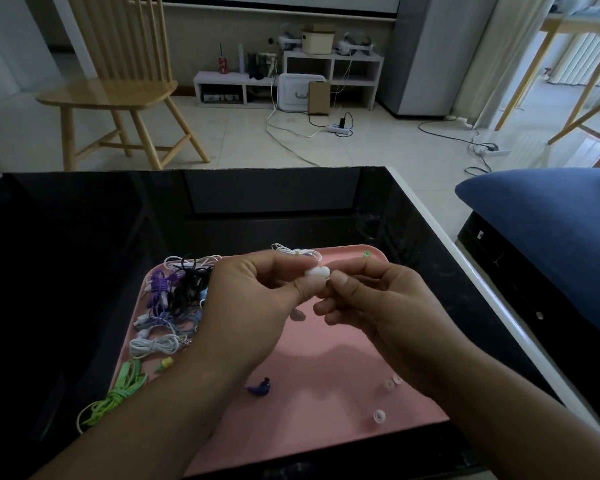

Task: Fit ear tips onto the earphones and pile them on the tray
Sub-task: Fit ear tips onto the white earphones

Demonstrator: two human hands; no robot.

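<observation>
Above the pink tray (326, 427) — both hands' fingers (340, 282) pinch a white earphone (317, 271).

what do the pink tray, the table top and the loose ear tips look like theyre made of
Pink tray: likely matte plastic, with an even colour and a soft molded rim.
Table top: seems to be black glass or gloss lacquer, since it mirrors the room.
Loose ear tips: probably soft silicone, translucent and ring-shaped.

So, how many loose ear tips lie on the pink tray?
3 are clear: two touching near the right wrist, one closer to the tray's near edge. The hands may hide others.
</observation>
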